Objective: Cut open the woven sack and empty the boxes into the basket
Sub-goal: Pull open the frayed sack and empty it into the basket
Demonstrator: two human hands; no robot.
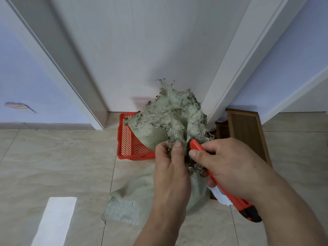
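Head view is showing the left hand (pixel 171 167) pinching the gathered neck of the woven sack (pixel 170 119), its grip closed on the frayed fabric. The right hand (pixel 229 166) is holding a red utility knife (pixel 223 181), its grip wrapped around the handle, the front end touching the sack just beside the left thumb. The sack's lower part is lying on the tiled floor (pixel 53 157). The red basket (pixel 129 144) is sitting behind the sack, against a white door (pixel 142 50).

Open floor (pixel 53 157) lies left; basket (pixel 130 144) and door (pixel 142 50) block ahead.
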